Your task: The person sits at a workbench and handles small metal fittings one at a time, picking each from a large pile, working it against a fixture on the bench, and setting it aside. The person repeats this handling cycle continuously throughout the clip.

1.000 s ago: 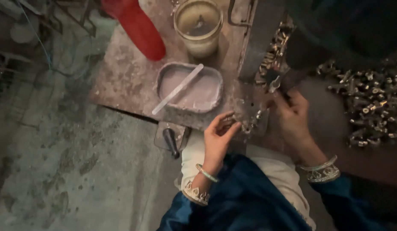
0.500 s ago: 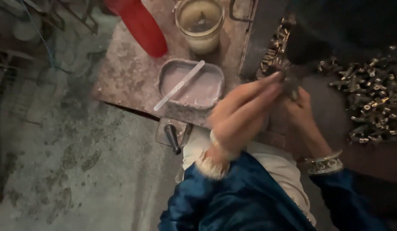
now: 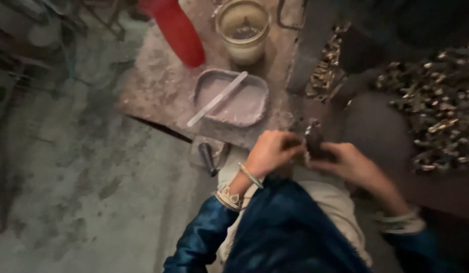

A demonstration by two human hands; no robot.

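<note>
— What's the small dark piece (image 3: 314, 140) doing now?

— It sits between both hands, just past the near edge of the low table (image 3: 158, 86), above the person's lap. The right hand (image 3: 345, 163) grasps it from below and the side. The left hand (image 3: 272, 150) has its fingers curled in against the piece's left side; half a second ago that hand was lifted and stretched across the view, covering the piece, and a second ago it was low again beside it. So the left hand went out toward the pile and came back.

— Meaning what?

— My guess is that it fetched or set something small against the piece. Whether the left fingers pinch anything of their own, I can't tell; it's blurred.

— And the containers?

— On the table's near edge stands a shallow grey tray (image 3: 204, 83) with pale powdery stuff, a flat pale stick (image 3: 217, 98) lying slantwise across it. Behind it, toward the far edge, a yellowish jar (image 3: 243, 45) holds some dark matter at the bottom. A red bottle (image 3: 177, 31) leans left of the jar.

— Anything else?

— A heap of small brassy metal parts (image 3: 436, 108) to the right, and a dark-handled tool (image 3: 208, 157) below the table's near edge.
</note>
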